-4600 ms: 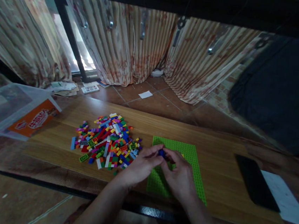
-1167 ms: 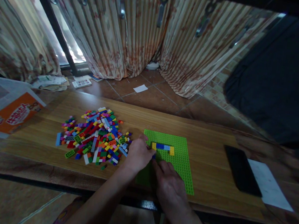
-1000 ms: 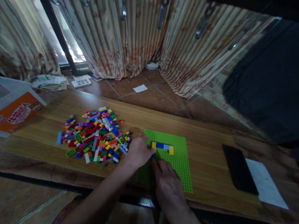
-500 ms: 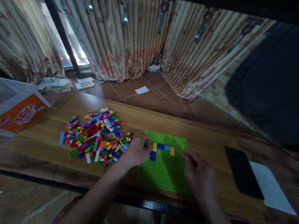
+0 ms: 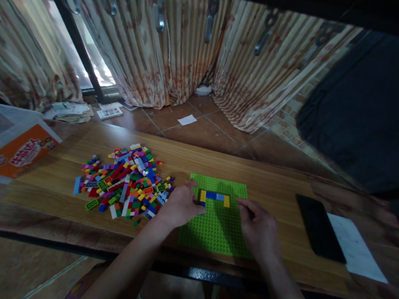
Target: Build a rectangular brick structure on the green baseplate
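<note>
A green baseplate [image 5: 220, 226] lies on the wooden table [image 5: 280, 190]. On it sits a short row of yellow, blue and light-blue bricks [image 5: 215, 198]. My left hand [image 5: 179, 206] rests on the plate's left edge, fingers curled, its thumb and fingertips against the row's left end where a blue brick hangs below the yellow one. My right hand [image 5: 258, 228] lies on the plate's right edge, fingers bent and pinched near the row's right end; anything in them is hidden. A heap of loose coloured bricks [image 5: 125, 187] lies left of the plate.
A clear plastic box with an orange label [image 5: 12, 150] lies at the table's left end. A black phone [image 5: 319, 227] and a white sheet [image 5: 355, 249] sit at the right. Curtains, a tiled floor and papers lie beyond the table.
A blue brick now stands on the plate under the row's left end. My right hand moved from beside my left hand to the plate's right side.
</note>
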{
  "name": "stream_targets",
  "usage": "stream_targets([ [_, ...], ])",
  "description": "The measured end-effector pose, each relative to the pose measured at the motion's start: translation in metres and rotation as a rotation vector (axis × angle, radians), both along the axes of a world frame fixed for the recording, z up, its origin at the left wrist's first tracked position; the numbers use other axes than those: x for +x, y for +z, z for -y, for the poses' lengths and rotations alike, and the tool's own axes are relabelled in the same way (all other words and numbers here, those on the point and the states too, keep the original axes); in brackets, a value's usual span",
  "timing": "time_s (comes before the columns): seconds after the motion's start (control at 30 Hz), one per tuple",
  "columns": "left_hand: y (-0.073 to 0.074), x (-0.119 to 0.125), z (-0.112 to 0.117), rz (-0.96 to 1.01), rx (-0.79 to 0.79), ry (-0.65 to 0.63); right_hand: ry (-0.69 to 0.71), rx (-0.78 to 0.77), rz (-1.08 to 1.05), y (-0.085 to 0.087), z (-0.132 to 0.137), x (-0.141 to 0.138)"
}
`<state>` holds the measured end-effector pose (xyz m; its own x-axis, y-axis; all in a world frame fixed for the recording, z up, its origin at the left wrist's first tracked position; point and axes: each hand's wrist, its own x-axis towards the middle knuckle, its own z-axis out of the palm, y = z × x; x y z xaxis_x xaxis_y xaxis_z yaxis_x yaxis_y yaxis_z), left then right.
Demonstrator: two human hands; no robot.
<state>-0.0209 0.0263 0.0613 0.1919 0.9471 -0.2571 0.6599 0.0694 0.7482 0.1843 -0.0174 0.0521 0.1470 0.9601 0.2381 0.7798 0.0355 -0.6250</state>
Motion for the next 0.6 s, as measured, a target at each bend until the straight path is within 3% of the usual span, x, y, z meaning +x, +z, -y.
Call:
stream_targets([
  [0.43, -0.002, 0.006, -0.008, -0.142, -0.031, 0.004, 0.095, -0.001, 0.0, -0.004, 0.004, -0.014],
  [0.6, -0.007, 0.003, -0.009, -0.114, -0.021, 0.0, 0.057, 0.006, -0.018, 0.0, -0.001, -0.019],
])
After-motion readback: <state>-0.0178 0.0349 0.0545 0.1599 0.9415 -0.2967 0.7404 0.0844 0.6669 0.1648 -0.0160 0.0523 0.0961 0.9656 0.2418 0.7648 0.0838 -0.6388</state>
